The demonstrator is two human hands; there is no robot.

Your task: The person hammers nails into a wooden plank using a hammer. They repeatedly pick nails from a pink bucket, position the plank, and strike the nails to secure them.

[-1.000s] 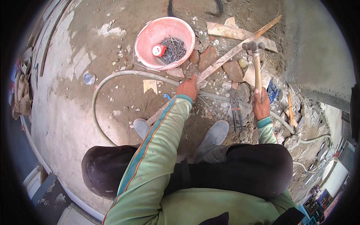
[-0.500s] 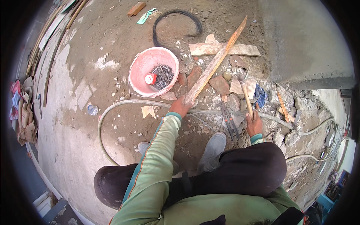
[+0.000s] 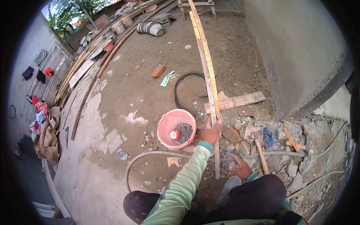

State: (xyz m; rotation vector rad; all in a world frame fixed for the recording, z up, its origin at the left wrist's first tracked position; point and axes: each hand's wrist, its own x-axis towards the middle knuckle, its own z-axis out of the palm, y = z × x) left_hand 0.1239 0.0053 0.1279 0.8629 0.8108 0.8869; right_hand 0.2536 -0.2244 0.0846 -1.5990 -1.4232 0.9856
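Observation:
My left hand (image 3: 210, 131) is closed around a long, narrow wooden batten (image 3: 208, 71), held upright and reaching far ahead. It shows two long strips side by side; whether they are one piece I cannot tell. My right hand (image 3: 242, 167) is empty, fingers apart, just right of the batten's lower end. Beside it a hammer (image 3: 261, 156) rests on the rubble, wooden handle toward me. Left of my left hand stands a pink bucket (image 3: 162, 129) holding many nails (image 3: 185, 132) and a small red-and-white item (image 3: 174, 135).
A hose (image 3: 150, 153) curves across the ground before my feet. A short board (image 3: 240, 101), a coil of black wire (image 3: 177, 90) and a brick (image 3: 158, 71) lie farther off. Broken stones (image 3: 296, 170) spread at right, below a concrete wall (image 3: 300, 56). Long poles (image 3: 112, 52) lie far left.
My right hand has let go of the hammer and moved left toward the batten. My left hand has swung the batten from slanting to nearly upright. The view has tilted up.

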